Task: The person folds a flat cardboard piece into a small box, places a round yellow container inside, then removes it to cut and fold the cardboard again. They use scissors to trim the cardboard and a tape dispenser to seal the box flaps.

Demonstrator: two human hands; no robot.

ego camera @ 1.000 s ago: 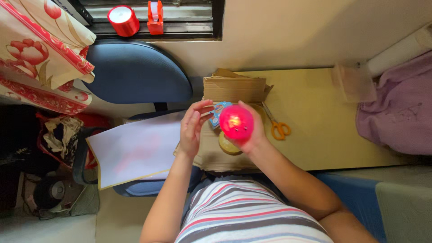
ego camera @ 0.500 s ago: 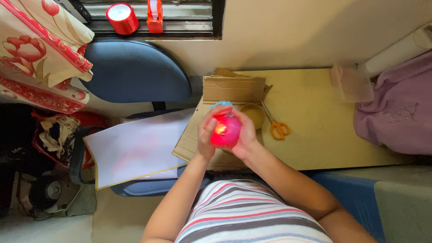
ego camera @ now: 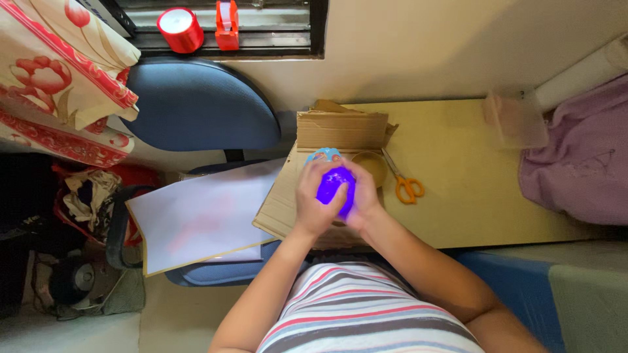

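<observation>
Both hands are up over the cardboard now, cupped round a small glowing purple ball. The left hand wraps it from nine o'clock, fingers curled over the top; the right hand closes in from three o'clock, palm against it. A firm two-handed clasp, with only the lit middle showing between them. The ball sits above the flat cardboard sheet, just this side of the folded cardboard box.

At one o'clock from the hands lies a roll of tape, and beyond it, at three o'clock, orange-handled scissors on the yellow table. A white sheet of paper rests on the blue chair out at nine o'clock.

I'd call this the handling stage: the ball is being pressed or turned between the palms. Any next move wants a steady hold, since it's round and could slip off towards the table edge.
</observation>
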